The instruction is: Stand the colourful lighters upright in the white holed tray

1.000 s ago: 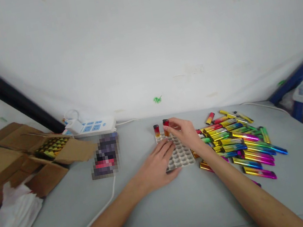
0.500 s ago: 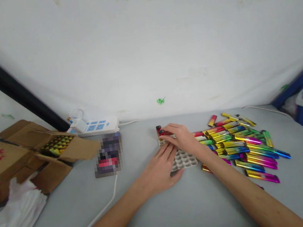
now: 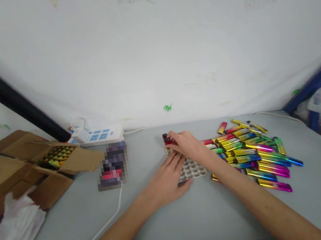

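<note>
A white tray [image 3: 194, 169] with many round sockets lies on the grey table [image 3: 177, 216]. My left hand [image 3: 166, 179] rests flat on its left part, fingers stretched out. My right hand [image 3: 185, 144] reaches over the tray's far end, fingers pinched on a red-topped lighter [image 3: 168, 140] that stands in the far left corner of the tray. Whether a second lighter stands beside it is hidden by the fingers. A heap of shiny multicoloured lighters [image 3: 251, 149] lies on the table just right of the tray.
An open cardboard box [image 3: 47, 166] filled with lighters sits at the left, with a white plastic bag [image 3: 9, 233] in front of it. A power strip [image 3: 98, 136] lies against the wall; its white cable [image 3: 104, 225] runs toward me. A blurred dark object [image 3: 112, 165] lies left of the tray.
My right hand has pressed down at the tray's far left corner; the two upright lighters seen a second ago are now mostly covered by its fingers. My left hand has stayed on the tray.
</note>
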`<state>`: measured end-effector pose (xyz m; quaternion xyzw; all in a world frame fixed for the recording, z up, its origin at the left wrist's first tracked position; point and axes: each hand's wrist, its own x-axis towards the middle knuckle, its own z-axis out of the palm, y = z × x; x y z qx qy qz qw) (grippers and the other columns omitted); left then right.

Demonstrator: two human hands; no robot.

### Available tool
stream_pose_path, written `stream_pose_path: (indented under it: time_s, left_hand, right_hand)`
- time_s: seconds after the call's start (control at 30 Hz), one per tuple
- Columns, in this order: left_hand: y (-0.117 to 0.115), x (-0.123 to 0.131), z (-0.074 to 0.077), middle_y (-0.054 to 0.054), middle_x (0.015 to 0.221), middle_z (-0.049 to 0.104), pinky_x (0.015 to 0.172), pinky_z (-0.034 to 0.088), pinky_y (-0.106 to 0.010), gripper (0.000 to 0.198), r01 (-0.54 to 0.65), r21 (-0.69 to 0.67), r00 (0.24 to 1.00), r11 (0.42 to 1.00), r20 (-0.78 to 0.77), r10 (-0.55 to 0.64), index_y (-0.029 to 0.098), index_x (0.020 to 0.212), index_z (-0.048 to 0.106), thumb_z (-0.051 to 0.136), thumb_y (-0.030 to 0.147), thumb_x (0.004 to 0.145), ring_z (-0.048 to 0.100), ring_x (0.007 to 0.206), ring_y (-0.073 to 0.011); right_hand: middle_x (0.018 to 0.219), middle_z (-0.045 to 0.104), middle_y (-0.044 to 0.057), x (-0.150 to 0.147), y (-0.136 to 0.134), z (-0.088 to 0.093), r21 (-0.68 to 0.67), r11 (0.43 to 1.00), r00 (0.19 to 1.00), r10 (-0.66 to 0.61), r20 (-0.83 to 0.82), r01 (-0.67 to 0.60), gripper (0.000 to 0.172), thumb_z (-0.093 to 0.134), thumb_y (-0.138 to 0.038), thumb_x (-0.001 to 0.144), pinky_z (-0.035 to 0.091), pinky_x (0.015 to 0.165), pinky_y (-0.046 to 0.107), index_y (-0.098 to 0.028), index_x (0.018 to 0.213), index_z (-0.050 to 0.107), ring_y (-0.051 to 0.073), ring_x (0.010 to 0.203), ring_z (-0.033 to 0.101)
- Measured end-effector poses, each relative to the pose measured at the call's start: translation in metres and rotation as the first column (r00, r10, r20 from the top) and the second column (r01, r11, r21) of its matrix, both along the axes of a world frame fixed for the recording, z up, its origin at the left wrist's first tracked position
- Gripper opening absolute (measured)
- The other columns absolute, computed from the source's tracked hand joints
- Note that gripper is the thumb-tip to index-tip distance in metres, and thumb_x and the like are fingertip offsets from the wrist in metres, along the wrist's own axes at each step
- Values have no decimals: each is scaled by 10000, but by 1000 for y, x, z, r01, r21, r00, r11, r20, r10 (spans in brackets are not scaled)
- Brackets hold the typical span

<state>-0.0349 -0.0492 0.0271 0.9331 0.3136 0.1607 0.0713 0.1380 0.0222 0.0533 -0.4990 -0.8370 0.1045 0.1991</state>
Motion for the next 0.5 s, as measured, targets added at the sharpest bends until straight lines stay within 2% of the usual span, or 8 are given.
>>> stream_pose_path:
  time_s: [0.17, 0.3, 0.37, 0.5]
  left_hand:
    - [1, -1, -3, -214, 1668, 493, 1325, 366, -506, 740, -7, 23, 1000, 1000, 17, 7, 91, 1617, 427, 669, 435, 1009, 383, 1615, -342]
    - [3, -4, -9, -209, 1676, 488, 1312, 391, -508, 744, -15, 31, 1000, 999, 11, 15, 108, 1619, 435, 665, 472, 1013, 376, 1620, -343]
    - [3, -6, -11, -209, 1686, 475, 1308, 400, -506, 734, -13, 25, 1000, 1000, 9, 13, 109, 1622, 436, 647, 480, 1025, 361, 1628, -341]
    - [4, -8, -11, -207, 1694, 463, 1307, 401, -506, 717, -7, 20, 1000, 1000, -1, 7, 116, 1635, 426, 606, 488, 1049, 346, 1635, -335]
  right_hand:
    - [951, 818, 119, 11, 0, -3, -23, 999, 994, -46, -100, 44, 234, 813, -349, 967, 546, 781, 319, -169, 1073, 708, 247, 875, 773]
    - [1005, 819, 101, 61, -1, 3, 25, 999, 977, -41, -209, 47, 140, 767, -288, 992, 557, 868, 331, -173, 1073, 759, 221, 892, 760]
    - [1066, 814, 111, 94, -1, 6, 16, 998, 990, -61, -125, 64, 120, 744, -256, 993, 543, 933, 361, -180, 1070, 794, 245, 974, 749]
    - [1125, 783, 127, 144, 3, 9, -141, 986, 989, -65, 130, 83, 179, 765, -341, 966, 507, 1009, 407, -204, 1049, 845, 305, 1103, 709]
